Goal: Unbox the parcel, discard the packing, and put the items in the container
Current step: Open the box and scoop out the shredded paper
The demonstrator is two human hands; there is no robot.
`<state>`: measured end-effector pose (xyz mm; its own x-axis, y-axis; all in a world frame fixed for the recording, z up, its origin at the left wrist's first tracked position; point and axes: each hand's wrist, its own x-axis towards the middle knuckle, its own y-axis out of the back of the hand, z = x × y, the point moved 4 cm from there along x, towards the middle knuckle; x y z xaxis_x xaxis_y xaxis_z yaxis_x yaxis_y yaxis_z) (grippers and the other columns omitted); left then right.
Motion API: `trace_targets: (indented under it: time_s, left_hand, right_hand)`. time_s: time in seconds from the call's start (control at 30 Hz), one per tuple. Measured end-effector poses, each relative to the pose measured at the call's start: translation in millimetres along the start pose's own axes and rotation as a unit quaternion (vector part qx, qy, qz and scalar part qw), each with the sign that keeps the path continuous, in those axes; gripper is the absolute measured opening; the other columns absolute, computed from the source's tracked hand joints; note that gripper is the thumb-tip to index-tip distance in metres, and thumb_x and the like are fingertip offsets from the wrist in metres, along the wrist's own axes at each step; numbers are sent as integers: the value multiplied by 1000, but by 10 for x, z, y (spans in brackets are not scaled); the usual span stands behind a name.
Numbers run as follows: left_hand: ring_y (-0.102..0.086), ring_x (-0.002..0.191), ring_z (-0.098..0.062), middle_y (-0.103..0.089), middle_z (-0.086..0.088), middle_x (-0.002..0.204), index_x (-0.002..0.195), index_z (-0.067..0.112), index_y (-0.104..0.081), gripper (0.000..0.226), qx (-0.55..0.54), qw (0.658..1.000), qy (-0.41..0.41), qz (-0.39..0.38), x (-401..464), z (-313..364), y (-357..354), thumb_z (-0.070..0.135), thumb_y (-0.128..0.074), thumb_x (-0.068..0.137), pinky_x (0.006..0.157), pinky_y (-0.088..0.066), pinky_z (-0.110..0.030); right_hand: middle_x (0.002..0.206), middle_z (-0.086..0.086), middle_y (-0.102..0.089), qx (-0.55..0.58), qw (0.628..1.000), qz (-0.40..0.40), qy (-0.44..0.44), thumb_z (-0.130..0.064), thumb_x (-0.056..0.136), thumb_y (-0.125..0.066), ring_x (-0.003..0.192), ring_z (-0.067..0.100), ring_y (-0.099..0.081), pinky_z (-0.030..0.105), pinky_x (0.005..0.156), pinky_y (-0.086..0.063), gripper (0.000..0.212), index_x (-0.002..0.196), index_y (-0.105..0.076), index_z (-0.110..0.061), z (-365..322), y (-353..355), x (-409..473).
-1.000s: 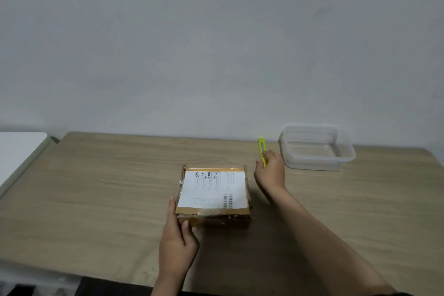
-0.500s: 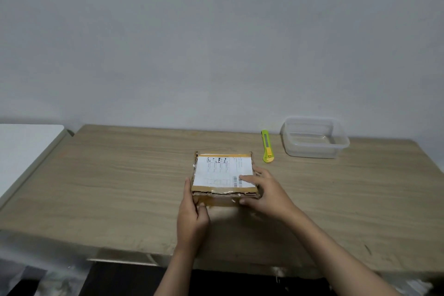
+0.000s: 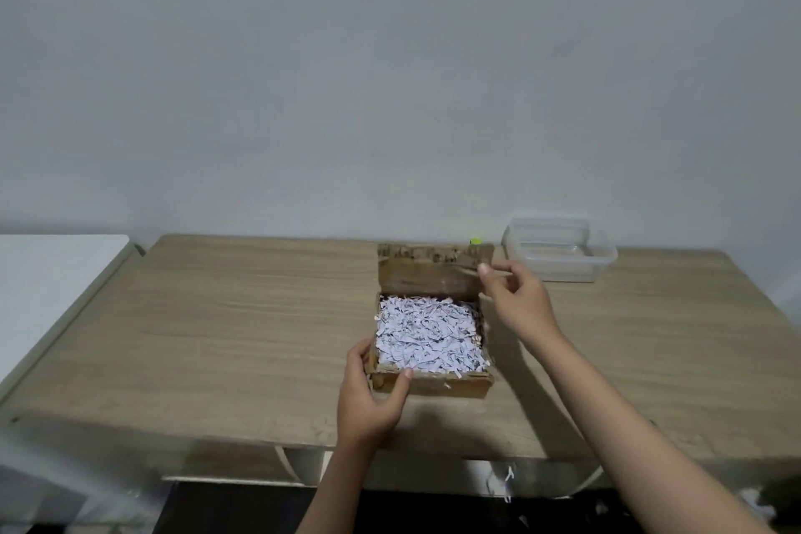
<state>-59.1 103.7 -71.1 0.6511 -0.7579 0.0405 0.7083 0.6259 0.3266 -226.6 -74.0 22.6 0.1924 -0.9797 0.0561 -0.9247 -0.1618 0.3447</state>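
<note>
A flat cardboard parcel (image 3: 433, 384) lies open in the middle of the wooden table (image 3: 216, 338). Its lid (image 3: 429, 280) stands raised at the far side. White shredded paper (image 3: 427, 336) fills the box to the rim and hides whatever lies under it. My left hand (image 3: 372, 397) grips the box's near left corner, thumb on the front wall. My right hand (image 3: 516, 299) pinches the right edge of the raised lid. A clear plastic container (image 3: 559, 249) stands empty at the back right of the table.
A tip of a yellow-green box cutter (image 3: 476, 239) peeks out behind the lid, left of the container. A white surface (image 3: 47, 273) adjoins the table on the left. Scraps of shredded paper (image 3: 503, 486) lie on the dark floor below the front edge.
The parcel was shut with its label on top; now its lid is swung up and back, showing the shredded paper. My right hand moved from the box top to the lid's right edge.
</note>
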Motion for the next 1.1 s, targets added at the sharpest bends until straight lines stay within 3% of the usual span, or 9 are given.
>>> trace_targets:
  time_s: [0.13,0.23,0.3,0.37,0.47,0.6,0.8,0.93,1.1]
  left_hand:
    - [-61,105,-7,-63,8,111,116,34,-41,59,10,1000,17,-13,-19,9,-1,39,-75,68,94,-50,-37]
    - [-61,102,-10,-61,5,110,111,34,-37,57,45,997,36,-48,29,10,-4,37,-75,69,90,-49,-31]
    - [-61,101,-13,-60,4,110,107,38,-34,57,73,993,57,-74,77,48,9,42,-75,67,88,-49,-31]
    - [-55,113,-18,-54,2,121,115,37,-33,66,110,989,53,-85,121,149,36,46,-74,64,96,-46,-37]
    - [-39,128,-22,-39,-5,133,136,14,-31,85,161,985,15,-53,194,341,99,38,-78,69,106,-34,-32]
    - [-48,110,-12,-49,1,118,126,14,-48,58,120,991,-56,-12,321,678,78,33,-72,77,92,-35,-19]
    - [-52,117,-33,-52,-20,130,132,5,-44,55,250,954,42,-160,588,601,-328,24,-57,82,97,-43,-37]
    - [-39,131,-32,-36,-15,144,144,11,-27,82,318,919,72,-221,630,496,-418,13,-62,70,106,-38,-36]
    - [-25,141,-31,-14,-17,155,150,19,-10,93,372,876,106,-288,668,470,-516,15,-62,74,109,-34,-33]
  right_hand:
    - [116,12,-63,83,995,17,-43,-26,93,-55,99,19,-63,17,70,-47,37,125,-52,-8,-9,-111,38]
    - [135,7,-53,32,998,-48,-33,-25,93,-54,119,18,-52,26,97,-39,43,132,-47,-9,32,-224,109]
    - [137,7,-52,-8,995,-93,-34,-25,93,-55,126,19,-49,31,103,-36,47,136,-45,-9,67,-274,137]
    - [137,8,-52,-40,990,-130,-32,-24,92,-56,122,16,-50,28,100,-37,48,136,-45,-8,81,-296,131]
    - [125,11,-61,-74,990,-116,-6,-19,89,-60,103,12,-56,24,89,-40,40,127,-54,-8,72,-243,58]
    - [91,7,-62,-136,984,-111,3,-19,83,-65,72,13,-53,26,69,-46,41,122,-56,-12,106,-199,-180]
    - [120,2,-57,-297,926,-228,-41,-24,65,-74,103,19,-56,28,84,-48,83,139,-37,-15,294,-444,-279]
    - [148,7,-38,-318,911,-251,-78,-22,60,-76,130,24,-44,32,100,-45,109,148,-13,-20,377,-602,-229]
    - [145,13,-40,-341,887,-290,-114,-17,62,-75,126,28,-47,31,93,-48,116,149,1,-24,454,-731,-168]
